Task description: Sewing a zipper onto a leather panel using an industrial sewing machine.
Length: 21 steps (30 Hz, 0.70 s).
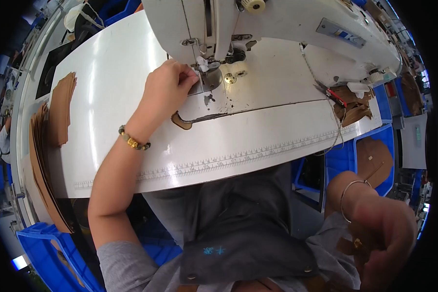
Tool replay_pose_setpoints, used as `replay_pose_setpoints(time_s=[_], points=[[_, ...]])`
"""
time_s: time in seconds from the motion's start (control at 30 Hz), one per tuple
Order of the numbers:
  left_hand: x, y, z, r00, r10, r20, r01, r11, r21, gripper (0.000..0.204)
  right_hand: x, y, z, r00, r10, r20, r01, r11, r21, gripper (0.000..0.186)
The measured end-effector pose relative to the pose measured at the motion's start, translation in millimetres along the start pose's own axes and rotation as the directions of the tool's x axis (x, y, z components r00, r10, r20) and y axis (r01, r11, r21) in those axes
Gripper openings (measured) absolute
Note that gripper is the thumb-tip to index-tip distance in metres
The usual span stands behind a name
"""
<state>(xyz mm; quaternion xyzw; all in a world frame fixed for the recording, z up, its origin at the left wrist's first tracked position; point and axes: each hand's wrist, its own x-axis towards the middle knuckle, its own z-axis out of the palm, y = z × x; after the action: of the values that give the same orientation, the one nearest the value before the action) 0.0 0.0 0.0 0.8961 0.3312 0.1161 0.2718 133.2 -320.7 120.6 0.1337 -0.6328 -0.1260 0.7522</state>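
At the needle area of a white sewing machine (pixel 277 22), my left hand (pixel 173 80) is closed, thumb and fingertips pinched together beside the presser foot (pixel 207 65). Whatever lies between those fingertips is too small to make out. My right hand (pixel 389 224) is raised close to my body at the lower right, slightly blurred, its fingers curled. A small brown piece (pixel 346 246) with a gold-coloured spot shows at that hand and seems held in it; the hand covers part of it.
Brown cut pieces (pixel 63 109) lie stacked at the table's left, with more (pixel 39 155) along its edge. Red-handled snips (pixel 337 97) rest by a brown pile (pixel 353 108) at the right. Blue bins (pixel 374 134) stand below. A printed ruler (pixel 219 163) runs along the front edge.
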Motion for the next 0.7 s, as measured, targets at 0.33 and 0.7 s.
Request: replay_pose_setpoints(time_s=[0.33,0.7], points=[[-28.5,-8.5,-12.9,0.973,0.198,-0.114,-0.187,0.977,0.106,0.021,-12.2,33.7,21.8,0.875,0.451,0.174,-0.43,0.891,-0.147,0.041],[-29.6,-5.1,1.3,0.887,0.362,-0.286,-0.224,0.88,0.419,0.021,-50.3,-0.8,-14.6,0.541,0.829,0.139,-0.743,0.549,-0.382,0.014]])
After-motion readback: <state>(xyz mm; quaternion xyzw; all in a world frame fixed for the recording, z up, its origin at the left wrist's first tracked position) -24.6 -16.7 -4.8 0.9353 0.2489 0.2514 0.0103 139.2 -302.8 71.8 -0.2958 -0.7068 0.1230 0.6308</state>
